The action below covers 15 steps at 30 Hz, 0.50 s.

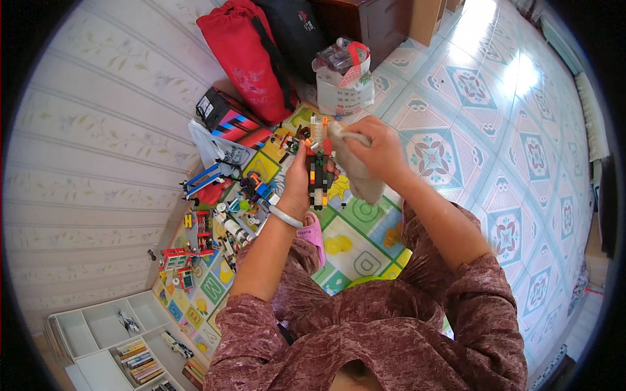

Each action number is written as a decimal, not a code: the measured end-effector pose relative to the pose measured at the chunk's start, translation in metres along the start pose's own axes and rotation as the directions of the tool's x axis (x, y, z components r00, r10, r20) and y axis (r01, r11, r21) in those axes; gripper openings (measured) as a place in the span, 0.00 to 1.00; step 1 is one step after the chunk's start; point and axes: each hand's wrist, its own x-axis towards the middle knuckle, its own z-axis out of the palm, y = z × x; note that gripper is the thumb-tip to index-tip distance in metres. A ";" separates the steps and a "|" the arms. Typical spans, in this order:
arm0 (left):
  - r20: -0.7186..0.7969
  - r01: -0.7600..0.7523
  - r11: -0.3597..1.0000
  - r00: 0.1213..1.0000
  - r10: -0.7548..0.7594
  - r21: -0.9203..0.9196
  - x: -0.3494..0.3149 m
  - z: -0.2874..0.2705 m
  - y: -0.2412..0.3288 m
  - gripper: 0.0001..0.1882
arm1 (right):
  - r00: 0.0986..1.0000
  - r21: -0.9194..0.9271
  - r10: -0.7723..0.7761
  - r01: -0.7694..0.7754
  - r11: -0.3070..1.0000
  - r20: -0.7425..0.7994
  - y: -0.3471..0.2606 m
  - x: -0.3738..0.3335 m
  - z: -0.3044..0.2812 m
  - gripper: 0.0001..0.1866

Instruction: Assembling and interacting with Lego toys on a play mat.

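My left hand [298, 182], with a pale bangle at its wrist, is closed around a long model of toy bricks [318, 171] in black, grey, red, orange and yellow. The model is held upright in the picture over the play mat. Close on its right, my right hand [380, 148] grips a beige-grey cloth [362, 179] that hangs down beside the bricks. A fold of the cloth shows between thumb and fingers. Whether the cloth touches the model I cannot tell.
Several brick models [228, 225] crowd the left of the patterned play mat [355, 238]. Beyond them are a plastic bag [218, 146], a dark box [228, 117], a red bag [241, 62] and a white carrier bag [342, 94]. A white shelf [85, 355] stands lower left.
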 end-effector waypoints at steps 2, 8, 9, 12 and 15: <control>0.034 0.004 1.000 0.999 -0.004 0.001 0.000 0.002 0.000 0.32 | 0.987 -0.015 0.055 -0.058 0.998 -0.150 0.003 0.003 -0.001 0.09; 0.031 -0.001 0.997 1.000 -0.002 0.077 -0.002 0.004 -0.001 0.30 | 0.965 -0.201 -0.213 0.242 0.949 0.156 -0.008 -0.007 0.006 0.11; 0.006 0.015 0.997 1.000 -0.016 0.081 -0.003 0.005 0.000 0.31 | 0.965 -0.201 -0.211 0.240 0.950 0.155 -0.006 -0.007 0.005 0.11; 0.017 -0.002 0.998 1.000 0.001 0.059 -0.003 0.006 0.000 0.32 | 0.959 -0.292 -0.262 0.283 0.914 0.110 0.002 -0.003 -0.003 0.06; 0.065 -0.029 1.000 0.997 0.029 0.004 -0.002 0.001 0.004 0.32 | 0.970 -0.381 -0.178 0.230 0.895 0.167 0.007 -0.001 -0.009 0.09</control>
